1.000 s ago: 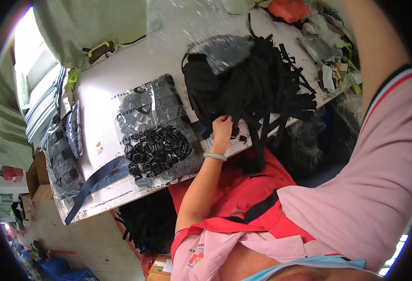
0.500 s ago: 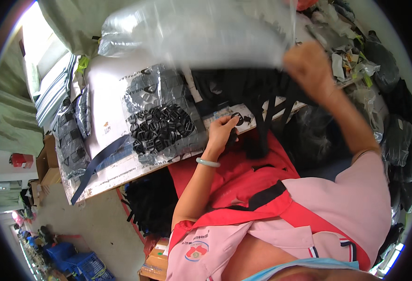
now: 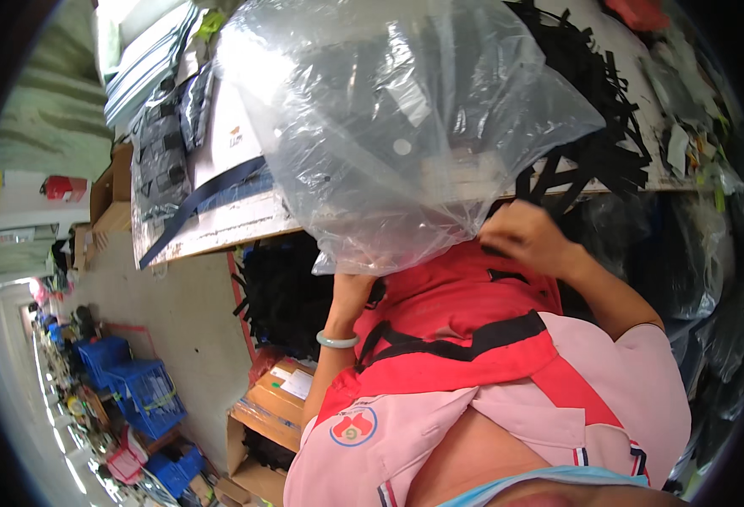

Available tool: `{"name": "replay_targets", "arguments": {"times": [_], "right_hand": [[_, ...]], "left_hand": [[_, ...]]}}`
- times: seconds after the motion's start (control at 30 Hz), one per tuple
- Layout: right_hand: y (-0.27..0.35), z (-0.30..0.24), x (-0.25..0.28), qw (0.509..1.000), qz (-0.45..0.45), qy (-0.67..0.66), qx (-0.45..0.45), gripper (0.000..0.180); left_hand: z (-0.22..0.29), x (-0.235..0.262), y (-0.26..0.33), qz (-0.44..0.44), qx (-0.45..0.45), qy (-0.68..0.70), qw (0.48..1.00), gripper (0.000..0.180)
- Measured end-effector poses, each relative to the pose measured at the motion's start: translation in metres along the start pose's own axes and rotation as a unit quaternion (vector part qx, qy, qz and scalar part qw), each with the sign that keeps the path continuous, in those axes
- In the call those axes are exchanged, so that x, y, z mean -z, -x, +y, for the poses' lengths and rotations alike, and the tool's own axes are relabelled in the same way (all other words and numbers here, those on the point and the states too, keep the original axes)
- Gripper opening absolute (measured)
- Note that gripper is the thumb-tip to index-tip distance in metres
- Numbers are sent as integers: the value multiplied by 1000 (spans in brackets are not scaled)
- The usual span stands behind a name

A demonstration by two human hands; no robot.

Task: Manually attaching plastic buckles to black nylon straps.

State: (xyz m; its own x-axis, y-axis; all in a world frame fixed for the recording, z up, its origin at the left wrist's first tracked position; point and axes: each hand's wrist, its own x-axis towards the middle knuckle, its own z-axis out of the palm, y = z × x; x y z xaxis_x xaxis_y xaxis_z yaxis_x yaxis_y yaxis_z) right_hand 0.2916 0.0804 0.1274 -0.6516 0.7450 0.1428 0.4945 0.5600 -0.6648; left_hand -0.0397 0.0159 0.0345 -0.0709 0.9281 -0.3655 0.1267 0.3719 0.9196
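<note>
A large clear plastic bag [image 3: 406,144] spreads over the front of the table and down toward my lap, with folds drawn together at its lower right. At that lower right edge, my right hand [image 3: 528,238] is closed, its curled fingertips on the bag; something dark shows below the fingers. My left hand [image 3: 353,294], with a pale bangle at the wrist, sits under the bag's lower left corner. Its fingers are hidden there, and a small dark thing shows beside it. The bag covers where the black buckles lay.
Black straps [image 3: 596,110] lie heaped at the table's right. A dark strap [image 3: 194,211] hangs over the table's left edge beside bagged dark pieces [image 3: 161,144]. Cardboard boxes [image 3: 269,410] and blue crates [image 3: 148,393] stand on the floor at left.
The clear bag has come down from the far side over the table front, covering the buckles. My right hand has moved down toward my lap. My left hand has moved lower and left.
</note>
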Motion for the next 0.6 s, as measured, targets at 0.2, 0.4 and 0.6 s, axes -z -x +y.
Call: {"name": "replay_targets", "arguments": {"times": [0.2, 0.4, 0.6], "right_hand": [[-65, 24, 85, 928, 327, 168, -54, 27], [-79, 72, 112, 912, 350, 161, -142, 48], [-75, 60, 106, 920, 333, 102, -180, 54]], "left_hand": [[13, 72, 35, 159, 58, 112, 979, 20], [79, 82, 29, 229, -110, 176, 951, 23], [86, 49, 7, 184, -152, 120, 964, 26]]}}
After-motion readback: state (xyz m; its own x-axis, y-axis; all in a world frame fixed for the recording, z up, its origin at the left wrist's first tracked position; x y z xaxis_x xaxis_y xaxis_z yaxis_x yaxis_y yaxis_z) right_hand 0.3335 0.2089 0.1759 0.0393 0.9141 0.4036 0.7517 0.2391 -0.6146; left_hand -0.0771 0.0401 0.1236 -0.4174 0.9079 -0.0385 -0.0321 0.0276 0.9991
